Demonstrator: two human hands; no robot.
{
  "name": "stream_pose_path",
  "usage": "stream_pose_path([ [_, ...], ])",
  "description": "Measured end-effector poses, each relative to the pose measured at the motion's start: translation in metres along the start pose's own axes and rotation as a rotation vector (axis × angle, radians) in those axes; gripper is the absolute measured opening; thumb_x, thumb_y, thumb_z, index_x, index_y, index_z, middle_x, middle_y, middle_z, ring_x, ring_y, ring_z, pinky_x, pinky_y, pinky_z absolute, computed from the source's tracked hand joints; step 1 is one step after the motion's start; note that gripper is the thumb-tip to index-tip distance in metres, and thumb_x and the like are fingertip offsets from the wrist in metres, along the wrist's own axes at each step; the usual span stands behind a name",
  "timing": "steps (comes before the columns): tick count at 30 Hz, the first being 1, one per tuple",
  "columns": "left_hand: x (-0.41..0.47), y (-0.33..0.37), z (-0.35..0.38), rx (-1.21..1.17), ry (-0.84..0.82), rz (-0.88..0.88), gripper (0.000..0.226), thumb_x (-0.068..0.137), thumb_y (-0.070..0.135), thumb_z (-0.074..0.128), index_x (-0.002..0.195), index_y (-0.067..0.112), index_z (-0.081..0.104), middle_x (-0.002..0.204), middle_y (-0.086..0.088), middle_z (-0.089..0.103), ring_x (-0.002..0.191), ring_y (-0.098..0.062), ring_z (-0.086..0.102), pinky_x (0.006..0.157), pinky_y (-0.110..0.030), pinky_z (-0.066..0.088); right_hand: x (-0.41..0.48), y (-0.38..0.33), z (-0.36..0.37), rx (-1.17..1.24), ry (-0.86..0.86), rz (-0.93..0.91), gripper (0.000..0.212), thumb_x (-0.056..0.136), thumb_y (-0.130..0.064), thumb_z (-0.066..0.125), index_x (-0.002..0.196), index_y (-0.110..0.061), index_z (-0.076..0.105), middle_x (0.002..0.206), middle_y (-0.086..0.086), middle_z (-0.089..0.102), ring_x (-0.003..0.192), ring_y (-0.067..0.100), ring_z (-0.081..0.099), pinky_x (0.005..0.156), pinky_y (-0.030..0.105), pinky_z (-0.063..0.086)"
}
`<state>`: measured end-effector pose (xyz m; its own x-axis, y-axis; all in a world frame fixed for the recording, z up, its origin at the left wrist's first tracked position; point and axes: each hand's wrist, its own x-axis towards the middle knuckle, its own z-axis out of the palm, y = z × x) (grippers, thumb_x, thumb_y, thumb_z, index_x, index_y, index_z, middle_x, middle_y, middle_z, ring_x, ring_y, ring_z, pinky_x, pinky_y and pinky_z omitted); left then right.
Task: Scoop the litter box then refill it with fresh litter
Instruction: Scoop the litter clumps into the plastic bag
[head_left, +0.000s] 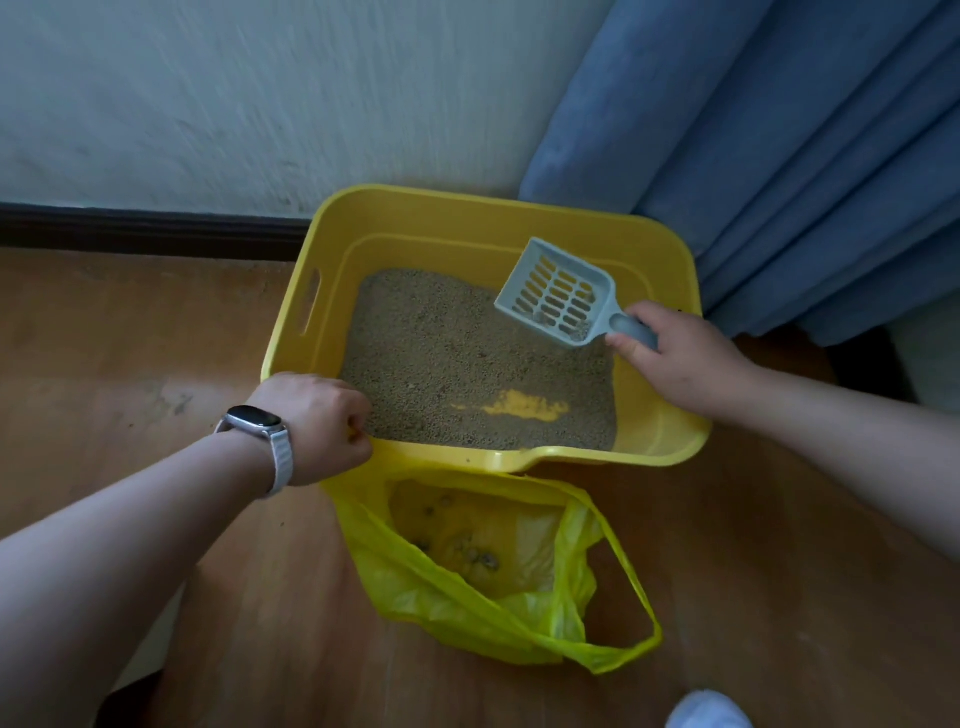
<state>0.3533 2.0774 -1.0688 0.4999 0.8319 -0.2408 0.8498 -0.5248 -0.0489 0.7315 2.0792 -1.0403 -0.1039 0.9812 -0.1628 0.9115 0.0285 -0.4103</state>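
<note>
A yellow litter box (415, 218) stands on the wooden floor against the wall, holding brown litter (441, 353) with a bare yellow patch near the front. My right hand (680, 358) grips the handle of a grey slotted scoop (558, 299), raised above the litter at the box's right side with a few grains in it. My left hand (317, 421), with a watch on its wrist, grips the box's front left rim. In front of the box an open yellow plastic bag (467, 608) lies on the floor with several clumps inside.
A blue curtain (779, 156) hangs at the right, touching the box's back corner. The white wall (260, 104) and a dark skirting board (156, 228) run behind. Wooden floor (130, 338) spreads left and in front. A pale shoe tip (709, 712) shows at the bottom edge.
</note>
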Motion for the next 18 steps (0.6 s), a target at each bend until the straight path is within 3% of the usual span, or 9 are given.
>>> stream_pose_path([
  [8,0.000,0.001,0.000,-0.008,-0.004,-0.009,0.022,0.079,0.046,0.058,0.067,0.029,0.054,0.069,0.014,0.055,0.065,-0.012,0.050,0.048,-0.024,0.025,-0.011,0.003,-0.002,0.006,0.015,-0.004,0.034,0.099,-0.046,0.042,0.097,-0.014,0.053,0.075,0.003,0.058,0.069,0.026,0.056,0.061,0.044,0.047],
  [18,0.001,0.000,0.002,0.015,0.001,-0.016,0.022,0.079,0.047,0.057,0.068,0.028,0.055,0.069,0.014,0.055,0.065,-0.012,0.052,0.048,-0.024,0.026,-0.018,0.003,-0.002,-0.092,0.008,-0.086,0.034,0.099,-0.048,0.039,0.098,-0.016,0.050,0.077,0.001,0.057,0.069,0.025,0.055,0.059,0.040,0.044],
])
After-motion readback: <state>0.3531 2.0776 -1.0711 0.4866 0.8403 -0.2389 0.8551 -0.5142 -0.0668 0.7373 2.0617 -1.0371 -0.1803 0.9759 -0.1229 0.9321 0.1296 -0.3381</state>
